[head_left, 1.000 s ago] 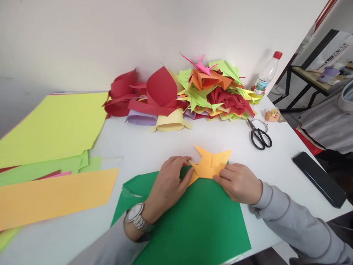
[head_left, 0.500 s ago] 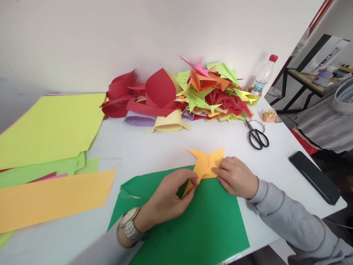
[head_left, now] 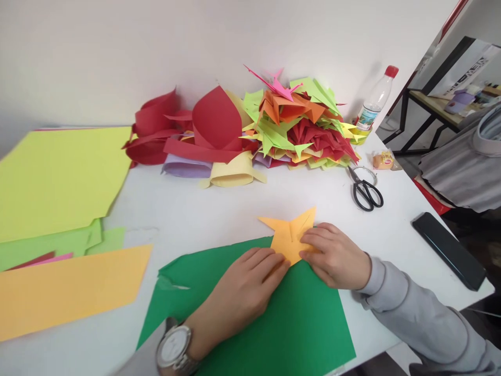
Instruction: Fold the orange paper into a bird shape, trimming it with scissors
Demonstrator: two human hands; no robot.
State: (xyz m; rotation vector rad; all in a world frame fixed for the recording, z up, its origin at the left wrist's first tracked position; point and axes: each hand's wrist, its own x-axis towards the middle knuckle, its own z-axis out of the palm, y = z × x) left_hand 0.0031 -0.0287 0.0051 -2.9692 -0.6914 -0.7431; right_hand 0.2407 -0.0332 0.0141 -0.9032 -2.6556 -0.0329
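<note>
A folded orange paper star (head_left: 288,237) lies at the back edge of the green sheet (head_left: 250,324), two of its points reaching over the white table. My left hand (head_left: 250,284), below a wristwatch, is closed on the star's lower left part, and its fingers cover the point there. On the right edge of the star, my right hand (head_left: 332,256) is closed too, fingertips pressed on the paper. The lower right point is hidden under those fingers. A crease runs down the star's middle.
Behind stand red paper shapes (head_left: 217,120) and a pile of folded paper (head_left: 313,130), with a bottle (head_left: 371,107) beside it. Scissors (head_left: 366,192) and a black phone (head_left: 448,250) lie right. Yellow sheets (head_left: 66,183) and an orange strip (head_left: 74,290) lie left.
My left hand has turned palm-down and its fingers now cover the lower left point, which showed before. My right hand stays on the star's right side. The view has shifted slightly.
</note>
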